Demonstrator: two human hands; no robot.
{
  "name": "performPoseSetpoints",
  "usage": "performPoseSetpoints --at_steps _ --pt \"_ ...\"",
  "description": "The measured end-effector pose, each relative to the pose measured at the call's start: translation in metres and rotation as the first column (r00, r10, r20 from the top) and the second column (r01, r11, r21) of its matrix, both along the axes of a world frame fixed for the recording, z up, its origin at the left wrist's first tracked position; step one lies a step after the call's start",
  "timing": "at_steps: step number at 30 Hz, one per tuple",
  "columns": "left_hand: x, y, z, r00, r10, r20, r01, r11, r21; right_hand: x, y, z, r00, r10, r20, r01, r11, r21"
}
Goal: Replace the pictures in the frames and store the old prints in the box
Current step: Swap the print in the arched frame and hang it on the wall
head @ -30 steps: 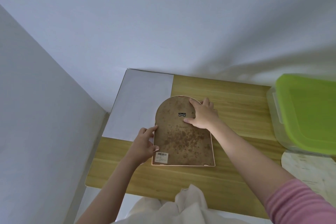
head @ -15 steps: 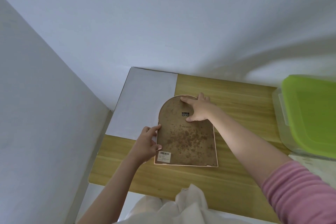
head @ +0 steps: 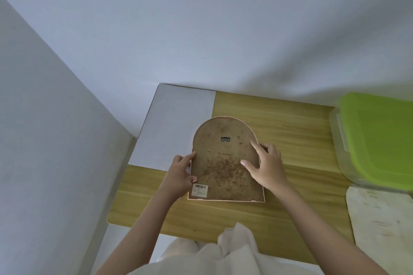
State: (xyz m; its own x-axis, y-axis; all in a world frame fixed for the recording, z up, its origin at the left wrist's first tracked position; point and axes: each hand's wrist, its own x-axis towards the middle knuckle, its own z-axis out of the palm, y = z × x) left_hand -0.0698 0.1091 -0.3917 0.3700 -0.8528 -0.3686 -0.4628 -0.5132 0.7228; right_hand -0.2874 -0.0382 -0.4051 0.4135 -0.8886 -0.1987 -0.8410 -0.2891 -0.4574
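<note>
The arched picture frame lies face down on the wooden table, its brown, blotchy backing board turned up, the rounded top pointing toward the wall and the straight bottom edge toward the person. A small metal hanger sits near the top of the backing, and a white barcode label is stuck in the lower left corner. The left hand holds the frame's left edge, forefinger reaching up along the rim and thumb lying on the backing just above the label. The right hand rests on the right side of the frame with its fingers spread and fairly straight, the forefinger and thumb tips touching the backing; it lies there loosely, gripping nothing. Partly under the frame's upper left side is a sheet of white paper, filling the table's far left corner against the wall. Off to the right, well apart from the frame, stands a clear plastic box with a bright green lid closed on it. Just in front of the box, at the table's right edge, lies a pale, worn-looking print with a rounded top; its markings are too faint to read. Some white cloth shows at the near edge of the table, between the person's forearms.
</note>
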Motion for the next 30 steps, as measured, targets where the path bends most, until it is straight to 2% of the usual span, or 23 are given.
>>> performPoseSetpoints --at_steps 4,8,11,15,18,21,23,27,30 --pt "-0.004 0.001 0.002 1.000 0.025 0.014 -0.025 1.000 0.013 -0.022 0.033 0.002 0.993 -0.088 0.074 0.087 0.996 0.016" --pt "-0.013 0.002 0.006 0.999 0.029 -0.020 -0.028 0.999 0.023 -0.020 0.050 0.003 0.974 -0.166 0.152 0.139 0.975 0.172" --pt "-0.014 0.003 0.015 0.990 0.081 -0.114 -0.083 0.996 -0.010 -0.021 0.040 0.009 0.910 -0.318 0.264 0.224 0.916 0.332" --pt "-0.011 0.002 0.033 0.953 0.122 -0.277 -0.152 0.985 -0.087 -0.026 0.029 0.034 0.819 -0.415 0.397 0.231 0.871 0.434" --pt "-0.018 0.000 0.051 0.878 0.113 -0.466 -0.210 0.964 -0.162 -0.035 0.024 0.052 0.779 -0.393 0.489 0.207 0.897 0.391" --pt "-0.025 -0.007 0.072 0.837 0.088 -0.541 -0.252 0.938 -0.236 -0.040 0.017 0.070 0.735 -0.359 0.575 0.190 0.923 0.334" --pt "-0.027 -0.014 0.084 0.843 0.054 -0.535 -0.244 0.925 -0.292 -0.041 0.012 0.083 0.708 -0.334 0.623 0.179 0.937 0.299" --pt "-0.027 -0.027 0.111 0.914 -0.021 -0.406 -0.159 0.901 -0.404 -0.043 0.004 0.099 0.695 -0.234 0.679 0.186 0.972 0.145" --pt "-0.029 -0.034 0.127 0.923 -0.029 -0.383 -0.158 0.880 -0.448 -0.041 -0.001 0.107 0.692 -0.212 0.690 0.207 0.974 0.092"
